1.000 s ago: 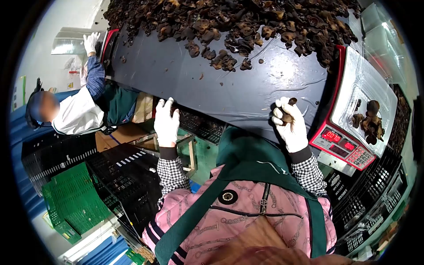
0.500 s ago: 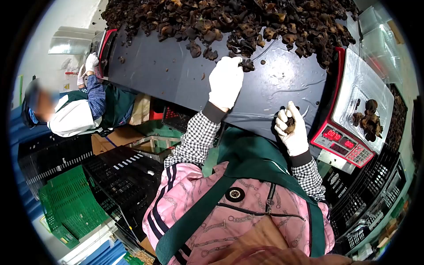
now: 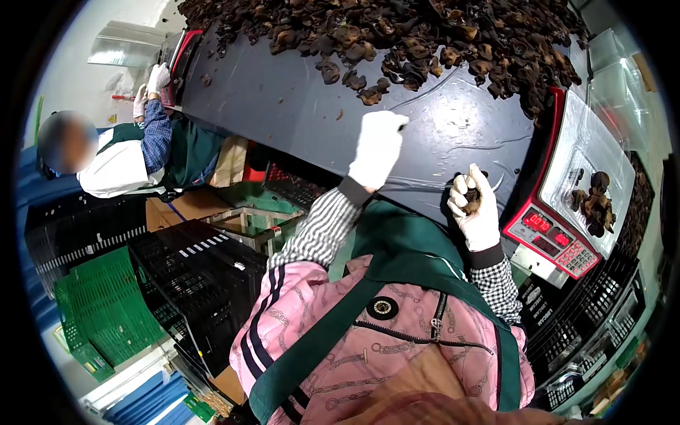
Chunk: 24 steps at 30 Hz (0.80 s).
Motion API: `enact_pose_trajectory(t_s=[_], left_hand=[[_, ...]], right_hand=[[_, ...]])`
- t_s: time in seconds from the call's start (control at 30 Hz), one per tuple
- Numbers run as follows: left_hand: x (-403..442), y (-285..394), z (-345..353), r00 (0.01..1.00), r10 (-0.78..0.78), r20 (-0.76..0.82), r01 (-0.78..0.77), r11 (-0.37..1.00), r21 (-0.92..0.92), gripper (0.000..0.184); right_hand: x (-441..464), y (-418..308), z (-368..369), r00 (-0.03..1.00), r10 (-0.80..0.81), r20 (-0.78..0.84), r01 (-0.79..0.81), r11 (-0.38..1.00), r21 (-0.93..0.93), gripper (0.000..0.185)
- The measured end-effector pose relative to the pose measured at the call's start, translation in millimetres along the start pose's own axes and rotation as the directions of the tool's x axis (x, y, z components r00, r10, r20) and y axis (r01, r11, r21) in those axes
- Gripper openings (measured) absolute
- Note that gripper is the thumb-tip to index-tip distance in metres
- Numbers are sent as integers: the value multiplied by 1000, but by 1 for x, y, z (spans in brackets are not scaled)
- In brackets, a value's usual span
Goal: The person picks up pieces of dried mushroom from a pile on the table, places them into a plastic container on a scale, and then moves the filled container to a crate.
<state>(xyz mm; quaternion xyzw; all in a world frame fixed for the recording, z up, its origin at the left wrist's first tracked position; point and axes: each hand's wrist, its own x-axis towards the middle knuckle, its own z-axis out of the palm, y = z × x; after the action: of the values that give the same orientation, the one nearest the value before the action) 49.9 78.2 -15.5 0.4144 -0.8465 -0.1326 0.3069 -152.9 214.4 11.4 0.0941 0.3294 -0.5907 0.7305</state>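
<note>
My left hand [image 3: 377, 150], in a white glove, is closed above the dark grey table [image 3: 283, 117]. A small dark bit of wood ear mushroom [image 3: 404, 126] shows at its fingertips; most of that piece is hidden. Near the table's front edge my right hand [image 3: 476, 212], also gloved, curls around dark wood ear mushroom pieces [image 3: 470, 201]. Beyond my hands a large heap of brown-black wood ear mushrooms [image 3: 496, 49] covers the far side of the table. To the right, a red digital scale [image 3: 542, 227] carries a few wood ears [image 3: 596, 205] on its pan.
At the left a co-worker [image 3: 134, 159] in white gloves stands by another red scale [image 3: 183, 60]. Black crates [image 3: 198, 276] and a green crate [image 3: 106, 308] stand low on the left. More black crates [image 3: 588, 333] are at the lower right, and clear plastic boxes [image 3: 613, 78] at the far right.
My left hand has drawn back from the heap's edge toward me, and the small dark piece beside its fingertips has left the table. My right hand stays curled in nearly the same place.
</note>
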Motion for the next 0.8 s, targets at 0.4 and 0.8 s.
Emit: enact_pose_trajectory(t_s=[0.4, 0.8], left_hand=[[-101, -100, -129, 925, -235, -298, 376, 666, 644, 56], [41, 25, -20, 976, 33, 217, -16, 997, -77, 33]], right_hand=[[14, 9, -6, 999, 16, 29, -14, 998, -64, 21], [23, 12, 19, 992, -64, 110, 78, 989, -125, 66]])
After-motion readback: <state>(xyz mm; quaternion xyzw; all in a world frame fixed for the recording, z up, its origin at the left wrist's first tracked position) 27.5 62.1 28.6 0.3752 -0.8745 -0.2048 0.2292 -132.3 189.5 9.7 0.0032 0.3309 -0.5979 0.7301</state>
